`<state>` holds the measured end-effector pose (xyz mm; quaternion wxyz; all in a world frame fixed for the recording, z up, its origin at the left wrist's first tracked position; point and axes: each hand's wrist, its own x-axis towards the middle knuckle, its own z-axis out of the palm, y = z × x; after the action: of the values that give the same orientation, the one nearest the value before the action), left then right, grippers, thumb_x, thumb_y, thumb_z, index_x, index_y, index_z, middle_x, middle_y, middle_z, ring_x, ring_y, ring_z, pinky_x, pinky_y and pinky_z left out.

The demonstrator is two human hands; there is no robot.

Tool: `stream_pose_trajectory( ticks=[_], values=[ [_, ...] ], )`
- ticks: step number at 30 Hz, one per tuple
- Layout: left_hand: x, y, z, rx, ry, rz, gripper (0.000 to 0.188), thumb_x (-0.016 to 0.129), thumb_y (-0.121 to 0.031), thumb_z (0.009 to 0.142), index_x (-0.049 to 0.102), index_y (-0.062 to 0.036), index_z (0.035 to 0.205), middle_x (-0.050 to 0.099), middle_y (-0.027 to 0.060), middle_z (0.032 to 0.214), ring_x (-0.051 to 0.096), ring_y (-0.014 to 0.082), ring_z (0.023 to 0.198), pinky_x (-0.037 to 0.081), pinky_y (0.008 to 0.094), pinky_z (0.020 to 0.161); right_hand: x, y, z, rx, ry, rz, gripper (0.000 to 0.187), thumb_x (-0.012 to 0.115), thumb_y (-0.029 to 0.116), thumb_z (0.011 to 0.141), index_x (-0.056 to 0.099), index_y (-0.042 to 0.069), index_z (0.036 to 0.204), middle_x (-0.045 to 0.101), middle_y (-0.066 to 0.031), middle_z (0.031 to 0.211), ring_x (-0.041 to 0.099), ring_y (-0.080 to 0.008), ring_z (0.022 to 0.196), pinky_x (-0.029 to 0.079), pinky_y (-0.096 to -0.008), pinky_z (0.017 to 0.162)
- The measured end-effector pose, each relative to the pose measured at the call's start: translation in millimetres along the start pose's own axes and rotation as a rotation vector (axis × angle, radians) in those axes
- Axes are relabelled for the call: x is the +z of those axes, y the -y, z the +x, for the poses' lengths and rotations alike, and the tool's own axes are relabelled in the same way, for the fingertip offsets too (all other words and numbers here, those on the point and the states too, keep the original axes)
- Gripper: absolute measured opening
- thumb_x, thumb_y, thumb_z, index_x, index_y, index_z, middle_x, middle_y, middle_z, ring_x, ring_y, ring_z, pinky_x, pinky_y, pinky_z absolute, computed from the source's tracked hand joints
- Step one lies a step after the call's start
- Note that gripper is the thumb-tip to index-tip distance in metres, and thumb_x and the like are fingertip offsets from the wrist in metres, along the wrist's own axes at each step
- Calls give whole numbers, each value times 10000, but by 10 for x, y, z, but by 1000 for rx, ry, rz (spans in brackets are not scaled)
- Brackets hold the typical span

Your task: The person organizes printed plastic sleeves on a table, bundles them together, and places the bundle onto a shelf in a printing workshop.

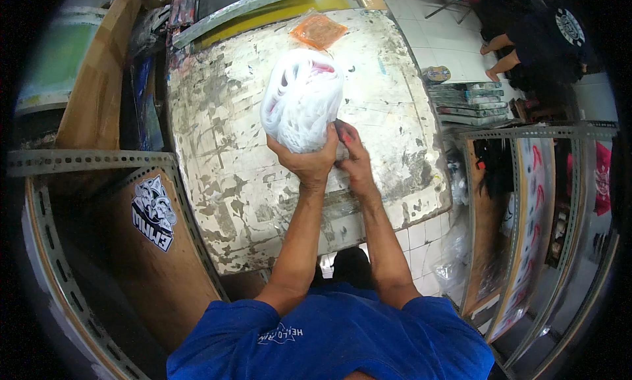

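Observation:
A white bundle of thin, looped, plastic-like material [304,107] is held above the worn work table. Pink shows through near its far right end. My left hand [304,157] is closed around the near end of the bundle, its thumb up along the right side. Beside that thumb, at the near right edge of the bundle, is my right hand [356,157]. Its thumb and fingers are curved and apart, with a dark gap between them. Red and dark stains mark its fingertips. Whether they touch the bundle is hard to make out.
An orange flat packet [318,31] lies on the far part of the paint-flaked table [388,117]. Metal-framed shelving stands close at the left [92,157] and right [526,131]. Stacked flat frames [471,107] sit beyond the table's right edge. Another person [543,41] is at the far right.

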<state>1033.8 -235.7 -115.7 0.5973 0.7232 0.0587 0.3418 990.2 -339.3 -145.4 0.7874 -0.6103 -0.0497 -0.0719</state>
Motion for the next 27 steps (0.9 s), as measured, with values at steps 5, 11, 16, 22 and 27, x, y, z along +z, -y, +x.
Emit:
stream_pose_trajectory(
  ticks=[5,11,16,22,27],
  values=[
    [-15,-111,24,52,30,74,994,851,-93,607,234,110,1359,506,269,1258,566,346,1154,474,422,976,-232,176,283,214,47,162,332,666,85,842,661,-49,1145,513,-153,1312,475,-235,1269,362,-343,1071],
    [-12,-113,-11,-29,72,36,989,853,-89,612,225,97,1353,502,266,1283,557,328,1189,473,417,995,-287,-3,531,56,76,141,294,770,-63,730,706,-1,1010,365,-174,1501,370,-268,1383,394,-398,1092],
    [-38,-42,-56,-93,102,-55,1017,888,-115,604,218,68,1348,495,254,1303,528,324,1225,422,433,1047,-290,-19,535,211,115,300,219,756,-58,757,681,-5,955,245,-222,1556,270,-309,1435,391,-454,1101],
    [-24,72,-121,-62,82,-75,1044,918,-143,590,245,47,1366,517,220,1294,535,315,1210,404,430,1050,-252,-63,438,98,142,276,244,720,-8,828,631,-18,1055,268,-237,1538,337,-320,1398,437,-442,1065],
    [3,-51,-122,-101,-6,-90,821,922,-142,591,495,52,1266,601,167,1207,572,282,1154,422,430,1020,-166,-86,301,177,106,273,321,719,81,860,592,-8,1141,312,-214,1522,415,-299,1349,411,-432,1086]
  ],
)
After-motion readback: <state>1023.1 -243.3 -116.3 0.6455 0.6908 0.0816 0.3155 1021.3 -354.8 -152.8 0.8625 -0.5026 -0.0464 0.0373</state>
